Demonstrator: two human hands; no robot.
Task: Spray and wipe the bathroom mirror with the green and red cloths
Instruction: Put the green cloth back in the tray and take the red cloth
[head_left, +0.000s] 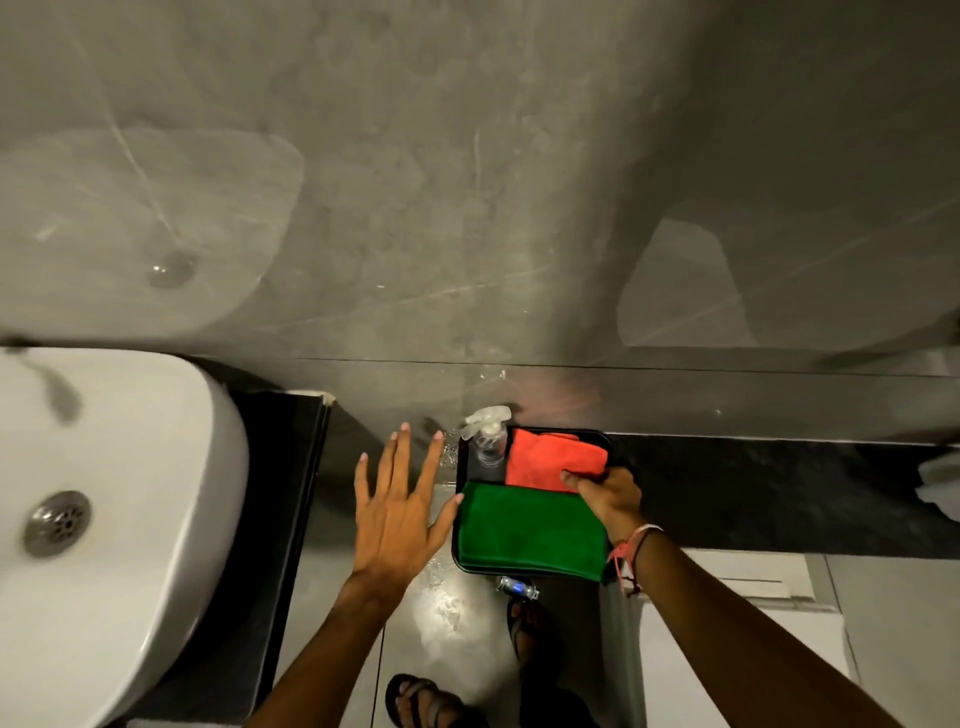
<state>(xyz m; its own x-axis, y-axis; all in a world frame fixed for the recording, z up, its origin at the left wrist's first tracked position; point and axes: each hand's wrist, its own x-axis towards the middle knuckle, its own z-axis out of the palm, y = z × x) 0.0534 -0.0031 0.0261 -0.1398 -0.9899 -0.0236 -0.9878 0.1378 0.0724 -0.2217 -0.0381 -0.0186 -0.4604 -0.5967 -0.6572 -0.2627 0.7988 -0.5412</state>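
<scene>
My right hand (610, 499) grips the right edge of a black tray (467, 470), thumb pressed on the corner of the folded red cloth (550, 460). The folded green cloth (530, 530) fills the tray's near half. A clear spray bottle (488, 439) with a white trigger stands in the tray's far left corner. My left hand (400, 519) is flat with fingers spread, its thumb tip touching the tray's left rim, holding nothing. The streaky mirror surface (467, 208) spreads across the top and reflects the basin.
A white wash basin (130, 467) with a metal drain sits at the left on a black counter. A dark stone ledge (779, 493) runs to the right under the mirror. My sandalled feet (426, 696) stand on the wet grey floor below the tray.
</scene>
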